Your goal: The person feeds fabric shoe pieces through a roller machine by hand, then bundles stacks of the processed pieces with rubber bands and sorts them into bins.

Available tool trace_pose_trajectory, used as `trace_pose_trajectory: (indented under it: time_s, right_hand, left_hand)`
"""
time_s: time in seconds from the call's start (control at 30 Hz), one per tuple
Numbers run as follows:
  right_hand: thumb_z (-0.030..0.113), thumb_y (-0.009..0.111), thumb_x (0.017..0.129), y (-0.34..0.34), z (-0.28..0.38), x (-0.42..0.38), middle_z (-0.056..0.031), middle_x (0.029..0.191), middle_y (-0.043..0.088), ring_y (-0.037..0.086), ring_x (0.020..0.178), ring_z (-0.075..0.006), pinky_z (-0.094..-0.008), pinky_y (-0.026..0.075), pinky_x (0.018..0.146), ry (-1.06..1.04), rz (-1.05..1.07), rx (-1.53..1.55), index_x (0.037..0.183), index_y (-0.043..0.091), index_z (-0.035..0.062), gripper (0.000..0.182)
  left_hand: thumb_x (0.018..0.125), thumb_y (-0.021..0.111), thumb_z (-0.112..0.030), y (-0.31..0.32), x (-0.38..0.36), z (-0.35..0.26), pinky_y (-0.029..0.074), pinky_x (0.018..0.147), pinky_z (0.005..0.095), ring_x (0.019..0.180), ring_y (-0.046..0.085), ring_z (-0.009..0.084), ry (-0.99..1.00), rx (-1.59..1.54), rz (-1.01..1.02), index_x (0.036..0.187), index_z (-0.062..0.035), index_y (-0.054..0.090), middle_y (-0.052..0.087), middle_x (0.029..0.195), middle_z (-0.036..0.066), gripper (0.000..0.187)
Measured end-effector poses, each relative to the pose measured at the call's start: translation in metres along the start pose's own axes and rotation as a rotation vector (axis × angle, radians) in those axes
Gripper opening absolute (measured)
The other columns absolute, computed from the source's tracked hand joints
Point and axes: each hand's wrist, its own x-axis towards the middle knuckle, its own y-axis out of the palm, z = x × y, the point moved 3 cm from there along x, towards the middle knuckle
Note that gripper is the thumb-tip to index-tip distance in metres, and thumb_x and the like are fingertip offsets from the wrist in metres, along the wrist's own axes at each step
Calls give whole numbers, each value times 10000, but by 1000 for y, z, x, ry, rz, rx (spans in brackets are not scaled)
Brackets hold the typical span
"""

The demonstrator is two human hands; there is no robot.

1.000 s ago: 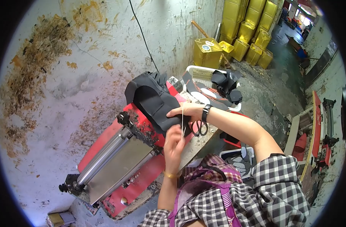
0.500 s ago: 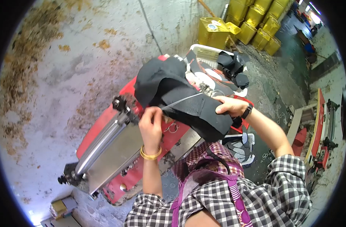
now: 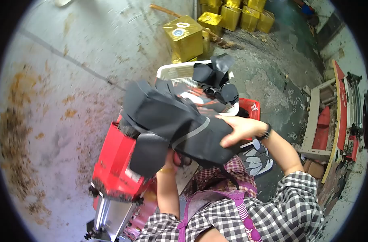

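Observation:
A bundle of black sheet material [image 3: 163, 117] with a light grey curved edge strip hangs in front of my body, over the red machine [image 3: 117, 165]. My right hand [image 3: 242, 129] grips its right end, thumb on top and fingers behind. My left hand [image 3: 170, 161] is under the bundle near its lower middle; its fingers are mostly hidden by the material and blurred. A flap of the black material hangs down to the left of my left hand.
Behind the bundle stands a white basket [image 3: 180, 70] holding black and grey pieces. A red crate [image 3: 252, 107] is right of it, with grey cut pieces [image 3: 254, 163] below. Gold tins [image 3: 184, 38] stand at the back. Another red-edged machine [image 3: 339, 109] is at the right.
The view has turned left-to-right and the machine now appears lower left. The black bundle has shifted and its flap hangs lower. My left hand has gone from beside the material to beneath it.

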Motion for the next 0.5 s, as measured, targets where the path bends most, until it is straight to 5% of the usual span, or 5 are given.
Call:
trace_pose_trajectory:
  time_s: [0.13,0.17,0.37,0.43,0.5]
  right_hand:
    - [230,725,732,-84,-74,71,-179,1298,478,466,1175,-212,-317,378,1003,63,-197,6,1383,296,-15,817]
    - [235,737,704,-100,-152,114,-231,1243,521,520,1146,-276,-358,429,954,-388,-457,-623,1297,348,-66,771]
    - [225,724,693,-122,-216,148,-364,1057,545,580,1038,-371,-390,484,843,210,-423,-117,1193,389,-149,708]
    - [187,670,798,-115,-247,105,-217,1015,635,642,930,-303,-335,507,814,-341,-769,-158,1240,459,-71,554]
    - [103,609,879,-138,-269,21,-89,945,654,645,794,-128,-279,532,707,-269,-650,951,1114,588,1,257]
  left_hand:
    - [948,367,-493,16,183,5,424,982,416,1126,537,267,8,2,-9,1215,-39,534,581,1192,133,552]
    - [946,371,-500,14,222,9,424,984,415,1120,541,266,-15,29,11,1193,-35,554,592,1174,135,558]
    - [866,486,-608,-44,294,81,289,1055,487,1314,339,285,-421,466,-455,1348,-84,418,367,1431,114,715]
    - [857,522,-590,-72,294,88,250,1060,514,1389,196,288,-415,849,-271,1407,-94,332,228,1508,98,764]
    - [864,550,-532,-84,285,83,163,1078,547,1367,255,290,-308,837,-307,1437,-176,327,272,1492,100,711]
